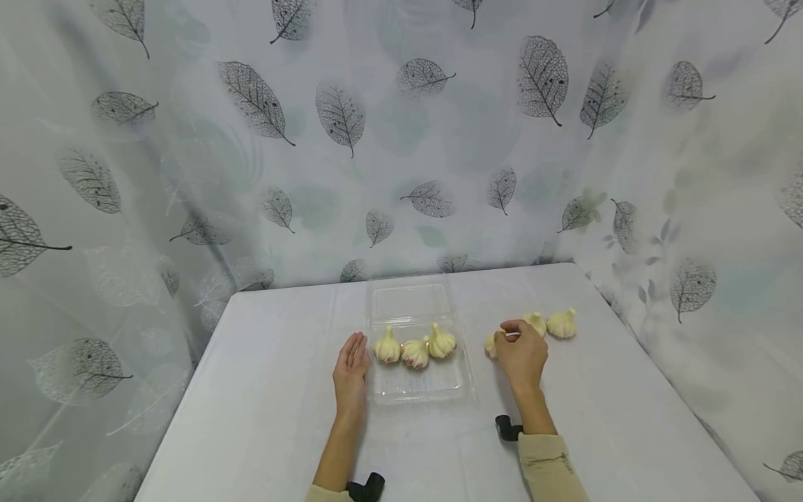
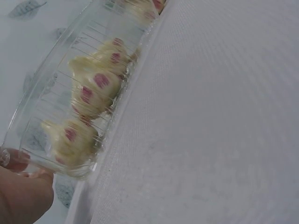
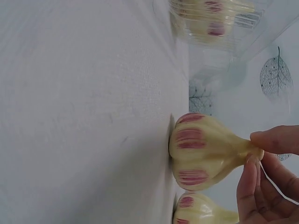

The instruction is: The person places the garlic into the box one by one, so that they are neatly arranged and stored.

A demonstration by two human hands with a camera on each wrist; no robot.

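Observation:
My right hand [image 1: 523, 357] pinches a garlic bulb [image 3: 198, 151] by its stem between thumb and fingertips. In the right wrist view the bulb's base sits right at the table surface. Close by on the right are two more garlic bulbs, one [image 1: 535, 322] partly behind the hand and another [image 1: 561, 323] in plain view. My left hand [image 1: 351, 373], fingers straight, rests along the left side of a clear plastic container [image 1: 417, 389]. Three garlic bulbs [image 1: 415, 353] lie in a row inside it, pale yellow with pink patches in the left wrist view.
The container's clear lid [image 1: 411, 301] is folded back flat toward the far edge of the white table [image 1: 276, 390]. Behind the table hangs a curtain [image 1: 401, 153] with a leaf print. Black wrist mounts [image 1: 508, 428] show beside the sleeves.

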